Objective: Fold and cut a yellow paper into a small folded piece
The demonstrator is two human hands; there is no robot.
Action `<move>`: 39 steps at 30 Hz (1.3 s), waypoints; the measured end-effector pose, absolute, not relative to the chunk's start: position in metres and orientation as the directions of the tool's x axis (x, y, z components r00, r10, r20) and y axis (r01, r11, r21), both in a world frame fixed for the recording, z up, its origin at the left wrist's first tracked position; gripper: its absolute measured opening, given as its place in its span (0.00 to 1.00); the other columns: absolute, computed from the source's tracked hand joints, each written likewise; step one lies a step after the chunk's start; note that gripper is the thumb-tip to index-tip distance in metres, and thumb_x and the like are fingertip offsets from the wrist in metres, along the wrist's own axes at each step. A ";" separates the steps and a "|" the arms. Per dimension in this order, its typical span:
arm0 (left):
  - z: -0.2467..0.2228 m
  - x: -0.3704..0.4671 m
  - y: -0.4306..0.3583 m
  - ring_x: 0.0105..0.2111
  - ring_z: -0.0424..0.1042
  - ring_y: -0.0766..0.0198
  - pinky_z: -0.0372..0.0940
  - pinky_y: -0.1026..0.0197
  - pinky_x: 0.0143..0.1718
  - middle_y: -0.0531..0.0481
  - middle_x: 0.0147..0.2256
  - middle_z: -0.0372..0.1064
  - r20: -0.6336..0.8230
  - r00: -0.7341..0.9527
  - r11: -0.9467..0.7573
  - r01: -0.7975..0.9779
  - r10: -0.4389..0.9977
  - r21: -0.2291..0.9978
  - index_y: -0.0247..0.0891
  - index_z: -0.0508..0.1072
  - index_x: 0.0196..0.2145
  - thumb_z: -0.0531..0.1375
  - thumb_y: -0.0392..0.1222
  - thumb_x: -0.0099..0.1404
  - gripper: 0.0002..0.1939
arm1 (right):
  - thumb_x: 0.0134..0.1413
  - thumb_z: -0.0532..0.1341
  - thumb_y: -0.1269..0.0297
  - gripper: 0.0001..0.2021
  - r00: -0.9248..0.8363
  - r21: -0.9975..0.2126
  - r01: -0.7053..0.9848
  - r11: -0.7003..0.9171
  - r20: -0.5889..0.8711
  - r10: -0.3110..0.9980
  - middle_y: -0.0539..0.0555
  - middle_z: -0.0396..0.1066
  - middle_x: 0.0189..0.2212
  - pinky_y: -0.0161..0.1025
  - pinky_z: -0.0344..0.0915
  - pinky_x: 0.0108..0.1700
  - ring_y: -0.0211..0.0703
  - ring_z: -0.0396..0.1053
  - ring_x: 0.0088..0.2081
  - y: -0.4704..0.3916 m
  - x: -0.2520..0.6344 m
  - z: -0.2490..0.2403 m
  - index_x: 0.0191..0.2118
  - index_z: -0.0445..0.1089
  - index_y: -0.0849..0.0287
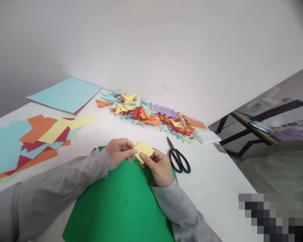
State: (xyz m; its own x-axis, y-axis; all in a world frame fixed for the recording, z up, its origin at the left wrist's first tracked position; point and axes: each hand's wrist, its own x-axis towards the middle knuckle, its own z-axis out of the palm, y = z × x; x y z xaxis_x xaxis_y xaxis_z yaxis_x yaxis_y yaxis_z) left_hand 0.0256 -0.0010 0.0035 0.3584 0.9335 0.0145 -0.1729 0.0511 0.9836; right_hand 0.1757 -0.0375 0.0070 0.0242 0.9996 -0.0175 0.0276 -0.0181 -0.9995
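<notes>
A small piece of yellow paper (144, 148) is held up between both hands. My left hand (120, 151) pinches its left corner between thumb and fingers. With thumb on the front and fingers behind, my right hand (161, 166) grips the lower right side. Beneath the hands lies a large green sheet (116, 201), partly covered by my sleeves. Black-handled scissors (178, 158) rest to the right of my right hand, closed, blades pointing away from me.
Several folded paper shapes (141, 112) in mixed colours are heaped along the wall. Paper offcuts (47, 129) spread over the left, with a light blue sheet (68, 94) behind them. The white table's right edge (238, 168) slants past a person's clothing (280, 168).
</notes>
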 end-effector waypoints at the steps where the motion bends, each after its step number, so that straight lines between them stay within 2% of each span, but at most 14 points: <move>1: 0.003 0.026 -0.001 0.17 0.67 0.68 0.64 0.66 0.17 0.55 0.17 0.67 0.013 0.351 0.062 -0.201 0.936 0.978 0.32 0.66 0.25 0.64 0.38 0.44 0.11 | 0.37 0.66 0.58 0.11 0.021 -0.999 0.040 -0.018 -0.017 1.000 0.48 0.67 0.15 0.33 0.59 0.20 0.34 0.60 0.17 -0.038 0.176 0.007 0.24 0.69 0.62; 4: 0.002 0.026 0.001 0.19 0.68 0.68 0.64 0.66 0.18 0.54 0.20 0.68 0.012 0.342 0.076 -0.243 0.940 0.967 0.32 0.67 0.28 0.65 0.37 0.41 0.14 | 0.38 0.65 0.58 0.11 0.007 -0.998 0.066 -0.012 -0.012 1.000 0.48 0.67 0.15 0.33 0.57 0.20 0.34 0.60 0.17 -0.039 0.175 0.007 0.23 0.68 0.61; 7: 0.003 0.025 0.002 0.18 0.65 0.71 0.64 0.66 0.19 0.53 0.19 0.67 0.009 0.344 0.068 -0.211 0.939 0.975 0.31 0.70 0.24 0.65 0.37 0.41 0.11 | 0.37 0.66 0.59 0.10 0.006 -0.995 0.104 0.010 0.011 1.000 0.47 0.66 0.15 0.32 0.56 0.20 0.33 0.59 0.17 -0.041 0.174 0.008 0.22 0.67 0.61; 11: 0.006 0.024 0.001 0.19 0.64 0.71 0.62 0.66 0.21 0.52 0.20 0.67 0.070 0.337 -0.014 -0.166 0.939 0.986 0.32 0.73 0.21 0.64 0.37 0.41 0.07 | 0.38 0.65 0.60 0.10 -0.002 -0.996 0.067 0.067 0.067 0.998 0.49 0.70 0.22 0.33 0.60 0.24 0.36 0.64 0.23 -0.042 0.172 0.008 0.29 0.70 0.59; 13: 0.005 0.024 0.001 0.21 0.65 0.70 0.61 0.66 0.23 0.51 0.21 0.67 0.105 0.325 -0.058 -0.151 0.940 0.987 0.32 0.74 0.21 0.64 0.36 0.42 0.05 | 0.40 0.64 0.60 0.09 -0.003 -0.996 0.038 0.077 0.077 0.997 0.49 0.71 0.22 0.34 0.61 0.25 0.36 0.64 0.23 -0.042 0.171 0.008 0.29 0.71 0.59; 22: 0.004 0.024 -0.001 0.24 0.66 0.68 0.62 0.65 0.24 0.50 0.23 0.66 0.128 0.360 -0.085 -0.132 0.924 0.988 0.32 0.74 0.23 0.63 0.37 0.44 0.06 | 0.41 0.64 0.63 0.05 -0.003 -0.992 0.014 0.123 0.123 0.992 0.48 0.70 0.19 0.33 0.61 0.25 0.35 0.63 0.22 -0.043 0.169 0.007 0.26 0.72 0.58; 29: 0.003 0.023 -0.002 0.21 0.64 0.70 0.60 0.66 0.23 0.50 0.22 0.65 0.140 0.397 -0.119 -0.077 0.907 0.990 0.31 0.73 0.20 0.62 0.38 0.46 0.06 | 0.42 0.63 0.65 0.03 0.034 -0.985 0.090 0.148 0.152 0.988 0.49 0.70 0.22 0.33 0.61 0.26 0.35 0.64 0.24 -0.043 0.172 0.005 0.26 0.72 0.58; 39: 0.001 0.023 -0.002 0.19 0.62 0.71 0.58 0.66 0.21 0.51 0.20 0.64 0.124 0.395 -0.107 -0.066 0.910 0.992 0.30 0.71 0.19 0.63 0.38 0.44 0.06 | 0.42 0.63 0.66 0.03 0.033 -0.988 0.053 0.144 0.146 0.989 0.48 0.71 0.21 0.31 0.60 0.25 0.33 0.63 0.23 -0.042 0.172 0.004 0.27 0.72 0.58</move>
State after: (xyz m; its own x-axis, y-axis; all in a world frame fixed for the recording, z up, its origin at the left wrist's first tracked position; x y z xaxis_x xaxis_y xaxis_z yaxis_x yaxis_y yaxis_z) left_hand 0.0225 -0.0021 0.0013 0.3947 0.9103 0.1245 -0.0659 -0.1071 0.9921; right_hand 0.1720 -0.0423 0.0036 0.0333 0.9887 0.1461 0.0533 0.1442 -0.9881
